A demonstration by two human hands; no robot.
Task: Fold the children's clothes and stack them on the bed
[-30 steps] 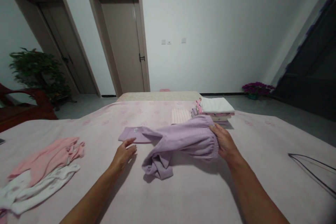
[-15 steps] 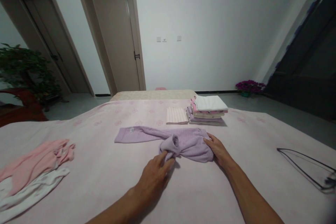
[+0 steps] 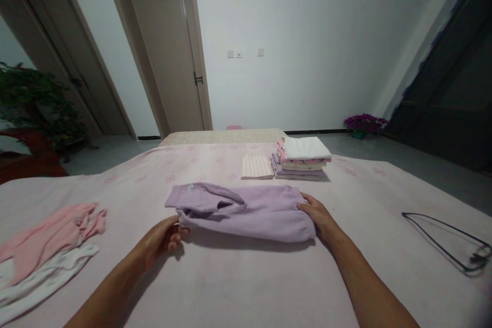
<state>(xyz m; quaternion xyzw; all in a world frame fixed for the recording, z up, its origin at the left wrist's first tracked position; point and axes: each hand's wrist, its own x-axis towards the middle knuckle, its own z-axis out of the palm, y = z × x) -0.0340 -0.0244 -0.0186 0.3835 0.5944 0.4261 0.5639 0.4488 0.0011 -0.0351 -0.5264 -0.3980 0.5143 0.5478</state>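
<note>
The lavender garment (image 3: 261, 215), a ribbed fabric, lies lengthwise across the middle of the pink sheet (image 3: 249, 287), directly before the person. Its near edge stands slightly off the sheet, casting a shadow beneath; a narrow fold loops over its upper left part. One small pale label (image 3: 191, 188) is noted near the far left end; its marking is too small to read.

Left hand (image 3: 163, 241): thumb and forefinger pinched together on the garment's near left corner, remaining fingers loosely curled. Right hand (image 3: 317, 218): closed on the right end, thumb uppermost, other fingers partly hidden by the fabric.

Beyond the garment, a striped folded cloth (image 3: 257, 167) lies just beside a stack of folded clothes (image 3: 302, 166), topped by a white folded piece (image 3: 307, 148). Far to the left, a pink garment (image 3: 57, 230) lies crumpled partly over a white garment (image 3: 57, 269). Far to the right rests a black wire loop (image 3: 438, 225). Behind, wall plates (image 3: 230, 54) are fixed to the wall beside a closed door (image 3: 165, 61).
</note>
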